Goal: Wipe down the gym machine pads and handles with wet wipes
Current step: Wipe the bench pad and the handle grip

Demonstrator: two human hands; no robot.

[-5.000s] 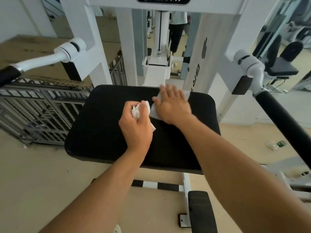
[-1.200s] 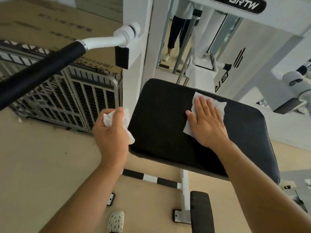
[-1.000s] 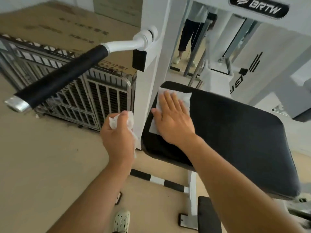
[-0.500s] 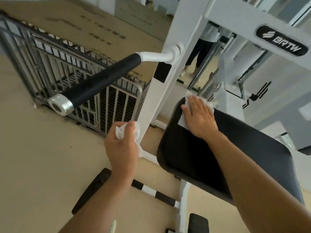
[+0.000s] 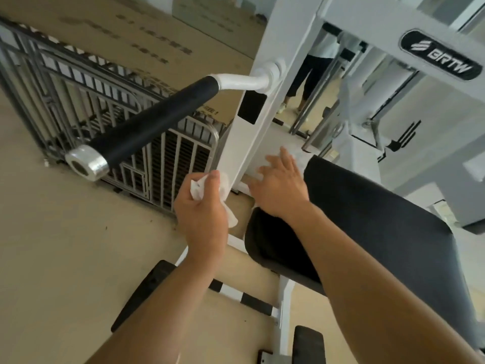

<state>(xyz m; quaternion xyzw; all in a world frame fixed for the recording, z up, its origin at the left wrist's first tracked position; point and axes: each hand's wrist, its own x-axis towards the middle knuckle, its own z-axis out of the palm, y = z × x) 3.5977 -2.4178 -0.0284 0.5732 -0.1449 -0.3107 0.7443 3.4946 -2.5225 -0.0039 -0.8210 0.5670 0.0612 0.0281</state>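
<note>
Under the right hand (image 5: 279, 186), a flat white wet wipe (image 5: 258, 166) lay at the far left corner of the big black seat pad (image 5: 372, 219). The fingers were straight and spread, and they pressed down on the wipe. Only a bit of that wipe showed past the fingertips, and it was hard to tell it from the white post behind it.

Just left of that hand, the left hand (image 5: 200, 208) gripped a crumpled wet wipe (image 5: 210, 191). Its fingers and thumb were curled around the wipe, and a loose end hung down by the wrist. This hand was off the pad, close to the white frame post (image 5: 252, 127).

Up and to the left of the left hand, a long black handle (image 5: 154, 122) stuck out from the post. It had a shiny silver cap (image 5: 86, 166) at its end. Neither hand touched it.

Past the handle stood a gray metal cage (image 5: 105, 122) with a cardboard sheet (image 5: 131, 35) behind it. Below the arms were the tan floor (image 5: 65, 245) and a black-and-white striped bar (image 5: 244, 298). Far above the right hand was a black BRTW logo plate (image 5: 441, 55).
</note>
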